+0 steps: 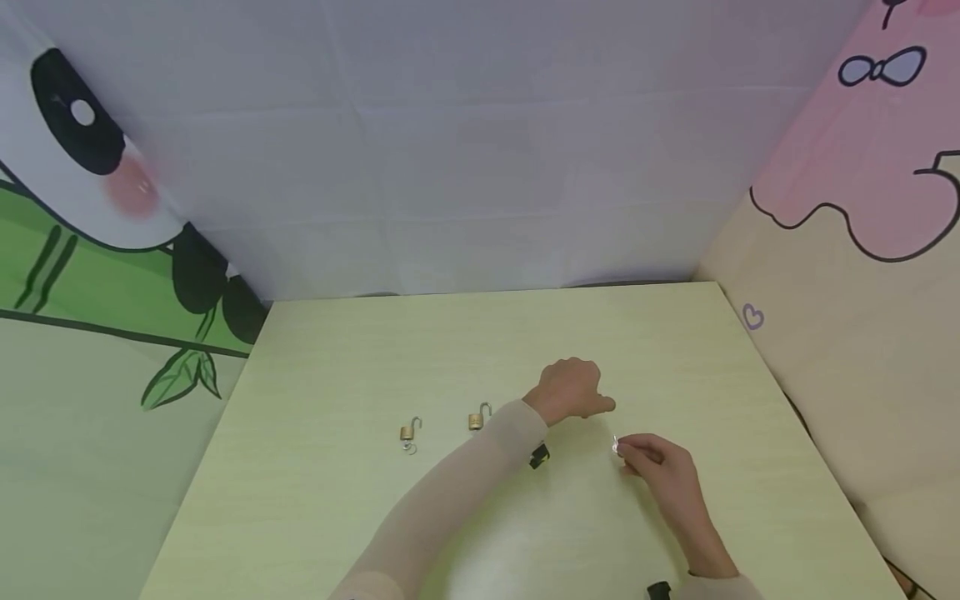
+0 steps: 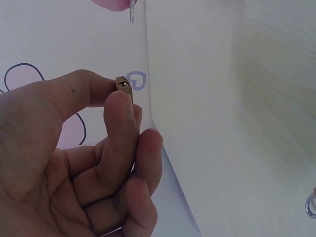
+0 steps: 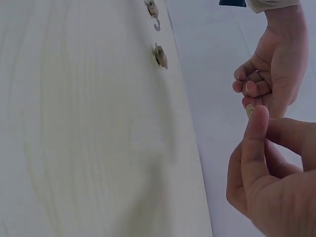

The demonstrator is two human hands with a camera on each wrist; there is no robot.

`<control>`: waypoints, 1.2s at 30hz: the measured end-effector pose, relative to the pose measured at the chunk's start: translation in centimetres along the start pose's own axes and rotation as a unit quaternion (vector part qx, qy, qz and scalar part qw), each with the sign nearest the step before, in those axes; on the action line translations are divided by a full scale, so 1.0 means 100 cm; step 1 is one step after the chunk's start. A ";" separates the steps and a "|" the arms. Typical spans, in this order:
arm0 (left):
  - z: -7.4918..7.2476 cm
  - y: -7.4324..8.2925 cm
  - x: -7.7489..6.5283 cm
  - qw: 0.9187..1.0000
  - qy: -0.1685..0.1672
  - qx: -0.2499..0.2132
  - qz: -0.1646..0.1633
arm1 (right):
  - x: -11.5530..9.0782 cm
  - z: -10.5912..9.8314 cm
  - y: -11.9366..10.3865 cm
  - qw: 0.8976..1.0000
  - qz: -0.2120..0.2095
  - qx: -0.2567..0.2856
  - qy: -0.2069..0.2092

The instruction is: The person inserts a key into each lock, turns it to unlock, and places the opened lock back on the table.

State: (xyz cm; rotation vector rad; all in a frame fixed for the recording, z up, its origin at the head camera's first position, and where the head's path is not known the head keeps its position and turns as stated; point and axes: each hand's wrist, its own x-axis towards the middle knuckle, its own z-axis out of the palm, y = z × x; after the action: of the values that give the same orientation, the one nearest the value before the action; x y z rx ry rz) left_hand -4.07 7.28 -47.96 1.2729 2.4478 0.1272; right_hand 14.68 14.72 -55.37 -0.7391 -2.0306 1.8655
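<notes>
My left hand is raised above the table at the right of centre. In the left wrist view its thumb and forefinger pinch a small brass padlock, keyhole end showing; the fingers hide the rest. My right hand is lower and nearer, pinching a silver key ring. Part of that ring shows at the right edge of the left wrist view; whether keys hang on it I cannot tell. Two brass padlocks with open shackles lie left of my left hand: one with a ring beside it, another by the sleeve.
The pale wooden table ends at a white back wall. Printed side walls stand left and right, one with a green and white cartoon, the other with a pink one. My left forearm crosses the table's middle.
</notes>
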 end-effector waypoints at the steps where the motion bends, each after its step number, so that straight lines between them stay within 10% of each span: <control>1: 0.000 0.000 0.000 1.000 0.000 0.000 0.000 | 0.001 0.002 -0.001 1.000 -0.005 0.011 -0.002; 36: 0.000 0.010 -0.008 1.000 0.013 0.004 0.004 | 0.019 0.029 -0.019 0.982 0.053 0.166 0.074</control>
State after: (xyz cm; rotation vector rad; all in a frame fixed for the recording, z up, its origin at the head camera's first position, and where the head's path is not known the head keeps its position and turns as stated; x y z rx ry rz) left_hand -2.91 7.19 -47.44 1.2915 2.4687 0.1374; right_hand 11.16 13.26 -54.08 -0.8731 -1.5648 2.0696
